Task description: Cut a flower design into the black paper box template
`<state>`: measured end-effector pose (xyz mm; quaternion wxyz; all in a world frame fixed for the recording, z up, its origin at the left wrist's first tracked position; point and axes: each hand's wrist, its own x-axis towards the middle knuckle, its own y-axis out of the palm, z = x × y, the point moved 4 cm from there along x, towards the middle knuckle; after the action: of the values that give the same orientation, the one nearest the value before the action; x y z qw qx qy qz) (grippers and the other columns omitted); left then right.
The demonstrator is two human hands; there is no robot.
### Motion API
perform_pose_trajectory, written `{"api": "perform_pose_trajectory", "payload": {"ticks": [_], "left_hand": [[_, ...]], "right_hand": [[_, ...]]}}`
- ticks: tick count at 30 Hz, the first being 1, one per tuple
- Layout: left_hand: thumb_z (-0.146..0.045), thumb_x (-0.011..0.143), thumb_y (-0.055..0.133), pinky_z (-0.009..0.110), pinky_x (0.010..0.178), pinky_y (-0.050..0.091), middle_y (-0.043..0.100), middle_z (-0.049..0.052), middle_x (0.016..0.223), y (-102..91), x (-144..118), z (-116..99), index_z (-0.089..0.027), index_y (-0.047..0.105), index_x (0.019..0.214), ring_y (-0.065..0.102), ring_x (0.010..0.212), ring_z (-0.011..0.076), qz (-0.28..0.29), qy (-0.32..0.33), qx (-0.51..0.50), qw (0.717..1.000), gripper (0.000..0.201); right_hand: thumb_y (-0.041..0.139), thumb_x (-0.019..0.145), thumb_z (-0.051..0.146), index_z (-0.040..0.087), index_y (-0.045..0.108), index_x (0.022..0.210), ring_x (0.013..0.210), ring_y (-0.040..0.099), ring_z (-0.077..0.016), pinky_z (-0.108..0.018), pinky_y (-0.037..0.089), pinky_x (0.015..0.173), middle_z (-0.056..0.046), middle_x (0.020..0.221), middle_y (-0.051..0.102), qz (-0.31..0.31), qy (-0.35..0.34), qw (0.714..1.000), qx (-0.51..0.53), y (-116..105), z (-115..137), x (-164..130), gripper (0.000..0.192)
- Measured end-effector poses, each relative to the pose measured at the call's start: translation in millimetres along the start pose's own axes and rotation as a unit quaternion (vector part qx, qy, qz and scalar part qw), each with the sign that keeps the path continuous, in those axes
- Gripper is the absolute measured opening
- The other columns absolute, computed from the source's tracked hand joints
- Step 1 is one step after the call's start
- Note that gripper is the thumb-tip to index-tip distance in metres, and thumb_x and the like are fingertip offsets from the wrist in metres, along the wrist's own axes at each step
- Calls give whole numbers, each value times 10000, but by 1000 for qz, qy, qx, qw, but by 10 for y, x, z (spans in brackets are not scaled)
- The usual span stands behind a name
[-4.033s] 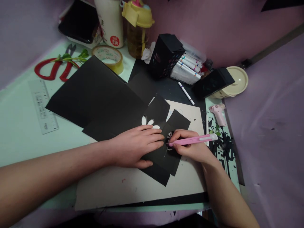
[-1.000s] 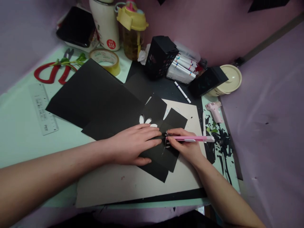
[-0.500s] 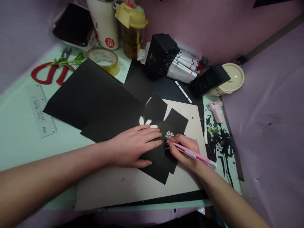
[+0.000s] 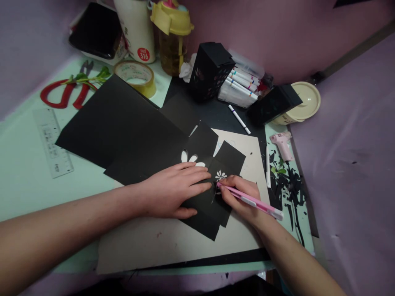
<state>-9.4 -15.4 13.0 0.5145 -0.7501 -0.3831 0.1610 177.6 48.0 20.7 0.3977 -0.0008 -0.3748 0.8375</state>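
My left hand (image 4: pixel 177 189) lies flat with its fingers spread on a sheet of black card (image 4: pixel 123 123), pressing it down. The card has flaps and flower-shaped cutouts, one large beside my left fingers and a smaller flower cutout (image 4: pixel 221 175) further right. My right hand (image 4: pixel 242 193) is closed around a pink craft knife (image 4: pixel 253 201), held like a pen. Its tip meets the card just below the small flower; the blade itself is too small to make out. Under the card lies a pale grey board (image 4: pixel 138 242).
Red-handled scissors (image 4: pixel 66 94), a clear ruler (image 4: pixel 54 144) and a tape roll (image 4: pixel 145 84) lie at left. Behind stand a yellow-lidded bottle (image 4: pixel 173 37), a black paper box (image 4: pixel 210 72) and white markers (image 4: pixel 240 88). At right are a pink glue gun (image 4: pixel 282 144) and black scraps (image 4: pixel 288 185).
The view has shifted very slightly. Both hands stay in nearly the same place, with the knife tip still at the small flower.
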Motion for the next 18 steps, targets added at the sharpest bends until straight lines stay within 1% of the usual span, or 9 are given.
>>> {"api": "perform_pose_trajectory", "payload": {"ticks": [5, 11, 14, 18], "left_hand": [[-397, 826, 670, 489, 1170, 284, 511, 164, 1442, -5, 6, -4, -143, 511, 1351, 443, 1361, 326, -6, 1, -6, 1000, 605], [-404, 827, 664, 486, 1176, 270, 504, 160, 1450, 2, 14, -5, -154, 503, 1359, 445, 1359, 325, -2, -6, -6, 1000, 610], [-412, 829, 657, 492, 1169, 281, 500, 159, 1454, 9, 9, -4, -154, 503, 1356, 445, 1356, 329, -4, -7, -5, 1000, 607], [-403, 819, 667, 496, 1165, 287, 504, 163, 1448, 9, 6, -1, -152, 507, 1351, 449, 1351, 334, -7, -9, -7, 1000, 609]], "right_hand": [[634, 859, 84, 209, 620, 866, 702, 691, -143, -246, 537, 643, -28, 818, 719, 1, -5, 1000, -5, 14, -36, -21, 127], [603, 875, 81, 213, 580, 863, 687, 671, -146, -253, 521, 628, -31, 787, 696, 17, -57, 997, -56, 49, -27, -49, 134], [592, 881, 102, 210, 570, 845, 646, 654, -136, -241, 492, 587, -30, 773, 696, 18, -52, 996, -76, 49, -21, -31, 116], [582, 874, 121, 212, 559, 793, 551, 582, -110, -230, 438, 529, 1, 691, 658, 16, -31, 997, -69, 36, 2, -8, 123]]}}
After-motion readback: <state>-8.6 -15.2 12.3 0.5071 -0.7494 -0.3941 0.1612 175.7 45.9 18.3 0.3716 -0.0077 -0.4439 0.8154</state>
